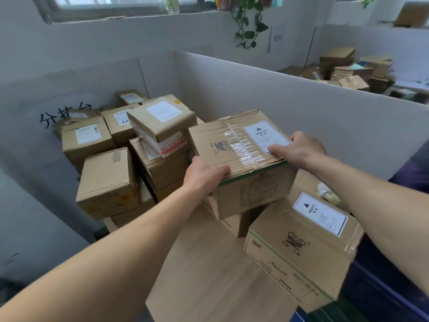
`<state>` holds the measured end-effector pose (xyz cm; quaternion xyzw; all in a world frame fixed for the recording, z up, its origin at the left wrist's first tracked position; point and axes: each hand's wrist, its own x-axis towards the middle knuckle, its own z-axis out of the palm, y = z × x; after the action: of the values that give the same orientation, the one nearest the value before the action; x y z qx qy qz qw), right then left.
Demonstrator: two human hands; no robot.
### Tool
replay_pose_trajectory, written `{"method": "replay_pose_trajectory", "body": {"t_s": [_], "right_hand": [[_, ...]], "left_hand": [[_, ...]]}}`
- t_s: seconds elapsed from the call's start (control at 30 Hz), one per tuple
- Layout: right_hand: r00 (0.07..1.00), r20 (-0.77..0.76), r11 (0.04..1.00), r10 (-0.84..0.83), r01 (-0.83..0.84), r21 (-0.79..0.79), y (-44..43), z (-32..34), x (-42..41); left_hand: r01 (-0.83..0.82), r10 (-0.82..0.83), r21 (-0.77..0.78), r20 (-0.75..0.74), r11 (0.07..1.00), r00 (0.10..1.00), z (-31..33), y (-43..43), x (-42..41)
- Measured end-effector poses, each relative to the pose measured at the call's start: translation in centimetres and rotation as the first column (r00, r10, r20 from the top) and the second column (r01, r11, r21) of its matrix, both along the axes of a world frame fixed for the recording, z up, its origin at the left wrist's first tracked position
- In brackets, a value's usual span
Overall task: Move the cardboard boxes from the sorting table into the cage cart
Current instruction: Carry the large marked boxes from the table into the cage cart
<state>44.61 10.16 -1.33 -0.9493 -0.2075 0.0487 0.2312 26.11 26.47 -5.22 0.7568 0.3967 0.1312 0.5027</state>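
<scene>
At the far left, a heap of taped cardboard boxes is piled against the grey partition, some tilted, most with white shipping labels. They sit at the far end of the wooden sorting table. Right of the heap, the left hand grips the near left corner of the HEAVY-labelled box, with the thumb on the top face and the fingers curled round the side. This box lies between the two hands, just above a lower box; whether it rests on that box cannot be told. The right hand holds its far right edge, thumb flat across the white label and fingers wrapped over the edge. Near right, a second HEAVY-labelled box lies tilted at the table's edge.
</scene>
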Motion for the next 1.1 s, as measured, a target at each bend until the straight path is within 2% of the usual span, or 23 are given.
{"method": "replay_pose_trajectory", "body": {"t_s": [0.17, 0.37, 0.53, 0.8, 1.1], "right_hand": [[0.999, 0.027, 0.998, -0.03, 0.028, 0.051, -1.1, 0.8, -4.4], [0.996, 0.056, 0.993, -0.063, 0.057, 0.1, -2.3, 1.4, -11.9], [0.995, 0.071, 0.994, -0.062, 0.055, 0.099, -2.6, 1.5, -19.7], [0.999, -0.023, 0.997, -0.042, 0.043, 0.059, -2.7, -2.7, -29.0], [0.988, -0.151, 0.996, 0.026, -0.039, -0.082, -2.5, -10.4, -32.6]], "left_hand": [[0.03, -0.032, 0.023, 0.059, 0.999, 0.998, 0.6, 0.0, -3.7], [0.073, -0.083, 0.144, 0.066, 0.987, 0.994, 1.1, 0.2, -10.6], [0.119, -0.133, 0.142, 0.094, 0.983, 0.987, 0.6, 0.7, -17.8], [0.193, -0.198, 0.19, 0.008, 0.963, 0.98, -1.7, 1.1, -27.5], [0.173, -0.161, 0.054, -0.176, 0.983, 0.971, -7.7, 0.5, -32.2]]}}
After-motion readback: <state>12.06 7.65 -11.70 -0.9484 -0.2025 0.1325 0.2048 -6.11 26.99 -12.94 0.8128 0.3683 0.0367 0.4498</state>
